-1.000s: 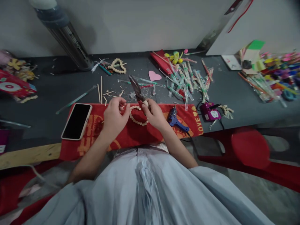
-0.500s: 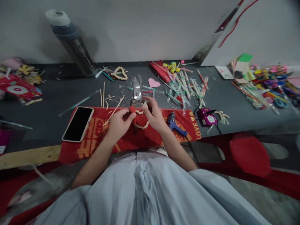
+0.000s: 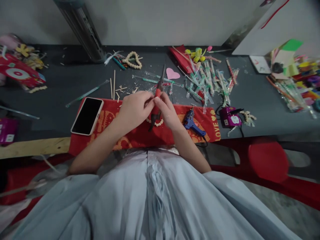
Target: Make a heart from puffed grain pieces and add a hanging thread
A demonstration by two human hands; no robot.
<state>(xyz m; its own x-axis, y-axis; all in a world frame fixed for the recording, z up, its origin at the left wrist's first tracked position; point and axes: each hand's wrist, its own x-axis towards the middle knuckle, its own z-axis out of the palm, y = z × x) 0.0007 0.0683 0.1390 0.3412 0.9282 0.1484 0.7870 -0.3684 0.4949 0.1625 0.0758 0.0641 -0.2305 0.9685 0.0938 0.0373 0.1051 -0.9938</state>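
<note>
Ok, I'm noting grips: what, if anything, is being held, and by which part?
The red-handled, metal-bladed shears, held by their handles in the right hand; whether the left hand grips too cannot be told.

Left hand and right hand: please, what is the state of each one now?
Right hand: closed, holding the red-handled shears.
Left hand: fingers curled beside the shears; whether it holds anything cannot be told.
</note>
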